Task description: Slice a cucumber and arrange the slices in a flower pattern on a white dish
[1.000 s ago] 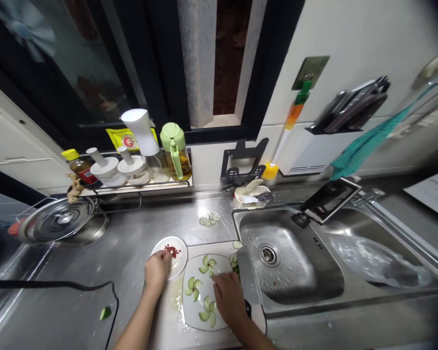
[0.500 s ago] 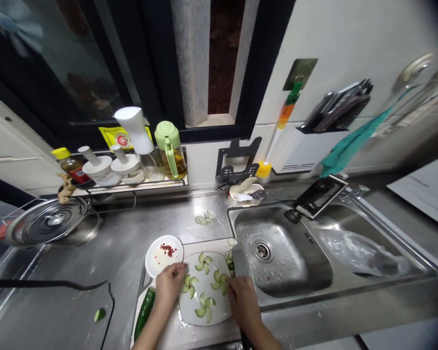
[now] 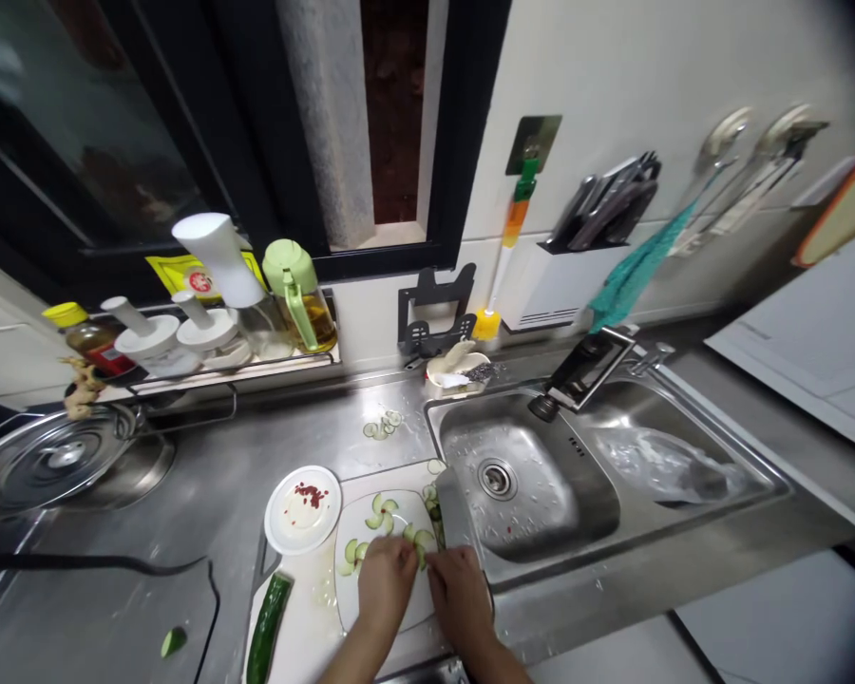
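My left hand (image 3: 387, 581) and my right hand (image 3: 457, 597) meet over the near part of a white square plate (image 3: 360, 527). The plate carries cucumber slices (image 3: 381, 513) laid in flower shapes. Both hands have their fingers curled down onto the slices, fingertips close together; what they pinch is hidden. A small round white dish (image 3: 303, 496) with red bits lies to the left of the plate. A half cucumber (image 3: 268, 629) rests on the white cutting board (image 3: 306, 622) by my left forearm.
A steel sink (image 3: 541, 484) with a plastic bag (image 3: 655, 461) lies to the right. A knife blade (image 3: 454, 513) sits at the board's right edge. Loose cucumber slices (image 3: 381, 426) lie on the counter. Oil bottles (image 3: 295, 299) and a pot lid (image 3: 49, 461) stand at the back left.
My left hand left the small dish and came right onto the plate beside my right hand. The camera swung, so the scene slid left and the half cucumber came into view.
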The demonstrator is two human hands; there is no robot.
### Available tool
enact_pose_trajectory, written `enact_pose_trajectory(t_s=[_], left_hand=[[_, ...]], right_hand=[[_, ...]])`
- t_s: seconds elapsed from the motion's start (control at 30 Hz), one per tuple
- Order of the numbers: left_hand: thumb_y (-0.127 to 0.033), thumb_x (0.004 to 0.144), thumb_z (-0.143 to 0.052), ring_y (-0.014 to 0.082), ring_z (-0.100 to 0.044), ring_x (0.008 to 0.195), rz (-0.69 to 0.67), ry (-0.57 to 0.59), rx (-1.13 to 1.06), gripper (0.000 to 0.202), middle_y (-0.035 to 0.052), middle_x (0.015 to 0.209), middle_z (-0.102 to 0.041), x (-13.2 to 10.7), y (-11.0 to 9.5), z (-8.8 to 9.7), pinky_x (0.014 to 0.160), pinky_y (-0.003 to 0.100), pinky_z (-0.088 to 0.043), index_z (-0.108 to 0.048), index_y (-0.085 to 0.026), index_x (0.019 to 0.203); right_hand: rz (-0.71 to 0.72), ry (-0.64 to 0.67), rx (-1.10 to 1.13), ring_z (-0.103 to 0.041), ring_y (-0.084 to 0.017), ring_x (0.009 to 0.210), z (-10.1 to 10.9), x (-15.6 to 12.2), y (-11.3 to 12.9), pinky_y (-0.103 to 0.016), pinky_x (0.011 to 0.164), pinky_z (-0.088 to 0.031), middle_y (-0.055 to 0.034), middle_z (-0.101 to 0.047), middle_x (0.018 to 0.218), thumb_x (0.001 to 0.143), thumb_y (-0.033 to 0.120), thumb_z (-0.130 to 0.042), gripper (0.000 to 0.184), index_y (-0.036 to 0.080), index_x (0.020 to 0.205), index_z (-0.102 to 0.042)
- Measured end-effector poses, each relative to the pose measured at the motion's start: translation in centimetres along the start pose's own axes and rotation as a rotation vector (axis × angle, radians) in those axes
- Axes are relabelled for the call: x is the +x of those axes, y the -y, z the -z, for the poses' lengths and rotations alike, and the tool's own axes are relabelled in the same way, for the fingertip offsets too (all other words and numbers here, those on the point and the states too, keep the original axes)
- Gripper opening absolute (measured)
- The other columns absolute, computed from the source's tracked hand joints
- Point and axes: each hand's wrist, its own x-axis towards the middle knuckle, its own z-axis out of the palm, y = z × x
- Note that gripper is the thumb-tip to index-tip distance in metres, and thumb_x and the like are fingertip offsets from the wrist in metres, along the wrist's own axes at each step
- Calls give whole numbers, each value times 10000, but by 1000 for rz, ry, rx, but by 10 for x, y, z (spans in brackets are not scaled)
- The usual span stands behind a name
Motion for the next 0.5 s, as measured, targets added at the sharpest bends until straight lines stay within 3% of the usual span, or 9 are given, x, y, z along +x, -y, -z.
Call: enact_pose_trajectory(t_s=[0.5], left_hand=[[-223,829,-515,203,-568,799,-12,21,93,213,50,737,-674,1,1,-9,742,302,-363,-667,-205,682]], right_hand=[[25,-17,24,-523,-221,896,-2,7,4,-325,793,-379,-41,-688,913,855,94,-457,279,219,954,-686]])
